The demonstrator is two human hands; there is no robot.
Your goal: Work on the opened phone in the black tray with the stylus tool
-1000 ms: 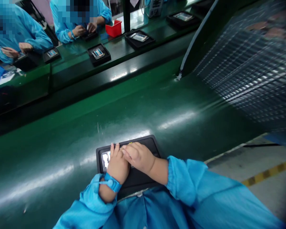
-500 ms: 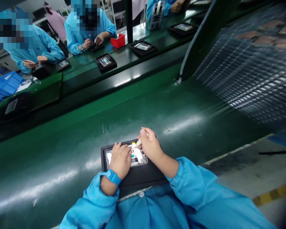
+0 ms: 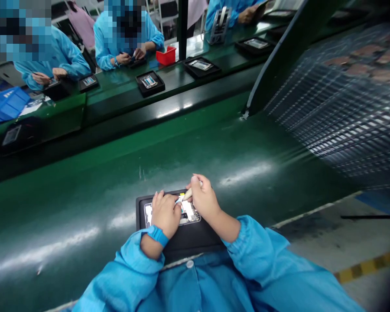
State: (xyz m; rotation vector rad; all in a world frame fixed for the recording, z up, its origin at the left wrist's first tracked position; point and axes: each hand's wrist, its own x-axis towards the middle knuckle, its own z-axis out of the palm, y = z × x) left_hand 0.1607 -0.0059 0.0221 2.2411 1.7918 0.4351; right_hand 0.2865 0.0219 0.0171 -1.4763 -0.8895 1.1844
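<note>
I've got right grip (image 3: pixel 206 199) pinching a pale pointed tool (image 3: pixel 189 193), left grip (image 3: pixel 164 212) (can't tell if holding) over the opened phone (image 3: pixel 193 213), likely light, stiff, fragile: hold frame edges.

The tray (image 3: pixel 191 241) is black, the tool (image 3: pixel 188 194) cream, the wristband (image 3: pixel 158 235) blue.

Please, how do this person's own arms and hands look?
Both sleeves are bright blue and wrinkled; the right one ends in a gathered cuff. The left hand and right hand wear no gloves. A blue band circles the left wrist.
</note>
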